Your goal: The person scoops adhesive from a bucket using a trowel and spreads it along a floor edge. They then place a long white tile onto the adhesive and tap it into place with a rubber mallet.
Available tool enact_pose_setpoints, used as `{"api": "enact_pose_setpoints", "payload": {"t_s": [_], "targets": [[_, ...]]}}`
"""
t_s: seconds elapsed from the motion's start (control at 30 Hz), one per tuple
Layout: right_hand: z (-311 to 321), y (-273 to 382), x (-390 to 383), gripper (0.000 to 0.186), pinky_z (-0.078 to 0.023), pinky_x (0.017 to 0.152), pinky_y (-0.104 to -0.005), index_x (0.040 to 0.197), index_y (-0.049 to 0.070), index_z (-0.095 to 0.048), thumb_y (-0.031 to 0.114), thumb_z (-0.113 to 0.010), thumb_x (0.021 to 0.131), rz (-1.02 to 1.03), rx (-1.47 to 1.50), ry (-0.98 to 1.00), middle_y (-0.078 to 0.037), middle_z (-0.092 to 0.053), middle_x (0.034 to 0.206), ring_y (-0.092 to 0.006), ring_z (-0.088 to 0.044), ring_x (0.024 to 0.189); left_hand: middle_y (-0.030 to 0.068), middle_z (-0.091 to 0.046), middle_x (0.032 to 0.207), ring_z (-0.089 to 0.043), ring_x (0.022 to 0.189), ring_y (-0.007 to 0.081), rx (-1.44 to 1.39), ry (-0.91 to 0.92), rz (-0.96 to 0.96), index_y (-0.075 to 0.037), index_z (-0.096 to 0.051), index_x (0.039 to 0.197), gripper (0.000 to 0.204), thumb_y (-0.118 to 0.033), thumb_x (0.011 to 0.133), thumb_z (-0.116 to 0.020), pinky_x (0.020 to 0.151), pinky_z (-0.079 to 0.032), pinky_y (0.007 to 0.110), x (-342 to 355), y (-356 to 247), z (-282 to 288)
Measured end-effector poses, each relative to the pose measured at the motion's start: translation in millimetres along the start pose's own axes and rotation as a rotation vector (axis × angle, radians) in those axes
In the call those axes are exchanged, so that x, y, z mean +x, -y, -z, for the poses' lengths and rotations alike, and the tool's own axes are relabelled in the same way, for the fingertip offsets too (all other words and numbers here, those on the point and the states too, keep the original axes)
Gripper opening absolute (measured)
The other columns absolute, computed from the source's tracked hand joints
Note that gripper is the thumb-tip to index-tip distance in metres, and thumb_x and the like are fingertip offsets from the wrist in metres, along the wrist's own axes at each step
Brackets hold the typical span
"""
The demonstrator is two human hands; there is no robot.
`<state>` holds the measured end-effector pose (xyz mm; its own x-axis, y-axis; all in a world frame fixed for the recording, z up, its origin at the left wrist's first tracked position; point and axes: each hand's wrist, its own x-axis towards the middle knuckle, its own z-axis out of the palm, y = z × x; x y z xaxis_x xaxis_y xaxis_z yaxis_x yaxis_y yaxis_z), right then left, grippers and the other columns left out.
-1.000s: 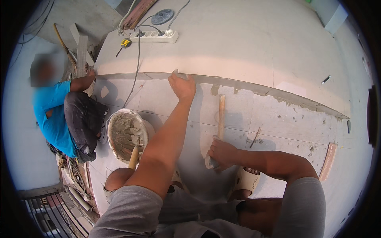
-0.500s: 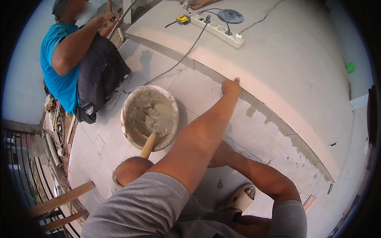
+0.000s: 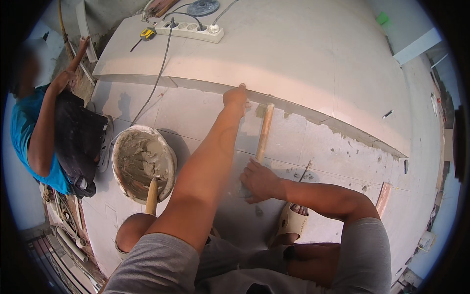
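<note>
My left hand reaches forward to the edge of a raised tiled step. Its fingers are bent at the grey front face of the step, thumb at the top edge. My right hand is closed around the lower end of a tool with a round wooden handle. That handle points away from me toward the step; the tool's other end is hidden by the hand. To the left stands a bucket of wet grey mortar, with a wooden handle sticking out of it.
A co-worker in a blue shirt crouches at far left. On the step lie a white power strip with cables, a yellow tape measure and a marker. Pipes lie at lower left. My sandalled foot is near my right forearm.
The view has shifted right, so the bucket and co-worker sit farther left. My right hand has come out from behind my left arm, showing the wooden-handled tool. My left hand stays at the step's edge.
</note>
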<state>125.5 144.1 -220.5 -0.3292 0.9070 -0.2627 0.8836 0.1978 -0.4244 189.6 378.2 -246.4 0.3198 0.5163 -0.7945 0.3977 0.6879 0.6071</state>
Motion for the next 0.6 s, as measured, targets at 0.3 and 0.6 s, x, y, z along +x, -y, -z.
{"api": "enact_pose_setpoints", "payload": {"t_s": [0.3,0.6], "targets": [[0.3,-13.1,-39.9,0.069,-0.027,0.114,-0.0464,0.103,-0.005,-0.061,0.05,-0.075,0.064,-0.053,0.047,0.002,-0.016,-0.062,0.098,-0.0316,-0.053,0.105,0.017,-0.057,0.13,-0.061,0.113,0.0298,-0.192,0.038,0.101,0.004,-0.039,0.137,0.05,-0.034,0.104,-0.037,0.108,-0.034,0.046,-12.5,-5.0,-23.6],[-2.7,-22.9,-66.5,0.073,-0.027,0.113,-0.0452,0.109,-0.007,-0.06,0.047,-0.076,0.064,-0.072,0.02,0.039,-0.016,-0.063,0.104,-0.0318,-0.052,0.108,0.0172,-0.05,0.137,-0.063,0.11,0.0345,-0.284,-0.065,0.058,0.005,-0.038,0.136,0.045,-0.025,0.103,-0.04,0.104,-0.041,0.045,-6.0,-5.2,-30.2]]}}
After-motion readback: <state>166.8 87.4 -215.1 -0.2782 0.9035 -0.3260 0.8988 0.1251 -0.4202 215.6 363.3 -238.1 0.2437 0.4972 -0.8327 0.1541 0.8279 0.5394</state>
